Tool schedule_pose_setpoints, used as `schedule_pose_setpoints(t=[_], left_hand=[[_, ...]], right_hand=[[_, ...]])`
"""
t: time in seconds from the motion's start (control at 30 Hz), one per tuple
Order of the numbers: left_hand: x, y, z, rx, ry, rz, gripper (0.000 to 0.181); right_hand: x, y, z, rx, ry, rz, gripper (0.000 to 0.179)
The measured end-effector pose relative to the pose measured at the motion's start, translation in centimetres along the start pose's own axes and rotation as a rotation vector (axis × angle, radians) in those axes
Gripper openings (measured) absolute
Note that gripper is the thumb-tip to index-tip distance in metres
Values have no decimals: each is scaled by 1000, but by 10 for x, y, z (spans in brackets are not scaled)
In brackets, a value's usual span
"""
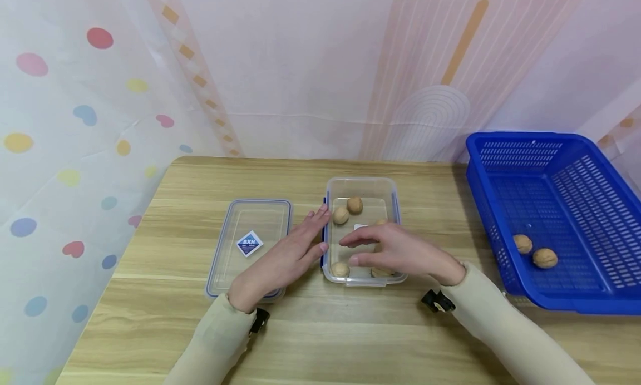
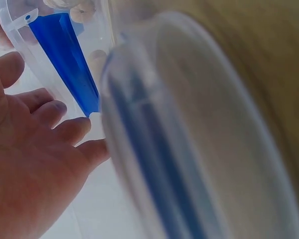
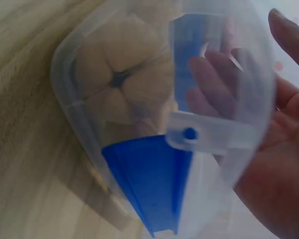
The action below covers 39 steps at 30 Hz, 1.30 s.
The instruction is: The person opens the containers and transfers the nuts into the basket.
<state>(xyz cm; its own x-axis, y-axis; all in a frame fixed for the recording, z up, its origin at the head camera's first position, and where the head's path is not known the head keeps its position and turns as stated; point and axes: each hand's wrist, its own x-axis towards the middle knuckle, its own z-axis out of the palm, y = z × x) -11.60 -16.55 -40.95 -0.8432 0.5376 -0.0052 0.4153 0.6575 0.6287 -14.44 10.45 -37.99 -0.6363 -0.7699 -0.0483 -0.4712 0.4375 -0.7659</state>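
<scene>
A clear plastic food box with blue side clips stands on the table, several walnuts lying apart inside it. Beside its left wall is my left hand, fingers extended, fingertips close to the blue clip; whether they touch it I cannot tell. Above the box's front right part hovers my right hand, fingers loosely bent and nothing visible between thumb and fingers. It partly hides the walnuts on that side. Through the clear wall in the right wrist view, a walnut shows large in a corner.
The clear lid with a blue seal and a diamond label lies left of the box, partly under my left forearm and hand. At the right, a blue plastic basket holds two walnuts. A patterned cloth hangs behind the wooden table.
</scene>
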Motion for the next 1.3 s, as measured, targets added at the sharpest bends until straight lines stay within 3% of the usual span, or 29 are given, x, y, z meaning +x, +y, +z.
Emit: schedule_pose_setpoints(t=[0.17,0.57,0.97,1.3], left_hand=[[0,0,0,5,3,10,64],[0,-1,1,14,16,24,64],[0,-1,1,26,20,27,63],[-1,0,2,16,15,29,63]], right_hand=[[11,5,2,33,-70,-54,36],[29,7,6,140,-218,32,31],[35,10,9,33,-282,55,29],[36,11,13,-76,-277,-8,27]])
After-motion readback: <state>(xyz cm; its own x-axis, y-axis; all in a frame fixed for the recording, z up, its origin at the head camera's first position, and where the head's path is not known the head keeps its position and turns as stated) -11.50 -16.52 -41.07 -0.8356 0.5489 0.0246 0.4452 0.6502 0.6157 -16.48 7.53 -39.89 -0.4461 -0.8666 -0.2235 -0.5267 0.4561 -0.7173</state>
